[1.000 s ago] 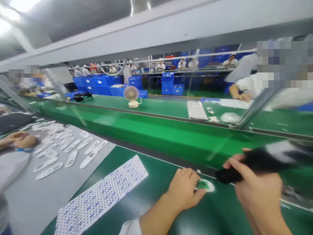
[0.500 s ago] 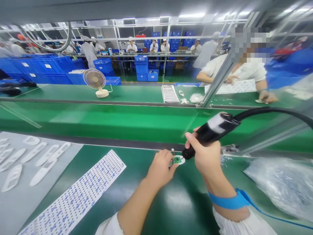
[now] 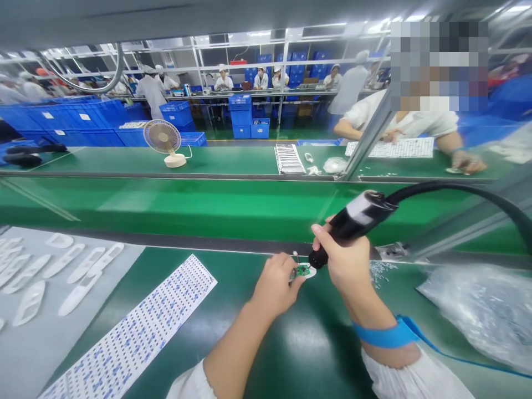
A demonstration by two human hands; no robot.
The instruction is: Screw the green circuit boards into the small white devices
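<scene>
Factory line, green tabletop [image 3: 249,354] under bright ceiling lights. Small green circuit board [image 3: 302,271] sits in a white oval plastic holder [image 3: 311,273] near the tabletop's far edge, mid-view, two thin wires standing up from it. Left hand [image 3: 276,285] comes in from 7 o'clock, fingers [image 3: 286,265] pressed on the board's near edge. Right hand [image 3: 344,263] lies at 3 o'clock, wrapped round a black corded handheld tool [image 3: 357,215], tip angled down just beside the board; cannot tell if it touches. Hands apart but close, each clamped on its item. Black cable [image 3: 457,187] arcs away toward 3 o'clock. Blue wrist strap [image 3: 384,334] on right wrist, blue cord [image 3: 457,357] trailing to 4 o'clock. Tiny pale bits [image 3: 381,271] scattered at 3 o'clock; clear plastic bag [image 3: 474,313] beyond them at 4. Printed white sheet with blue marks [image 3: 133,332] at 8 o'clock; white plastic pieces [image 3: 78,280] on grey mat [image 3: 29,343] at 9. Across the belt: desk fan [image 3: 164,138] at 11 o'clock, blue crates [image 3: 241,116] at 12, co-worker [image 3: 399,124] at 1.
</scene>
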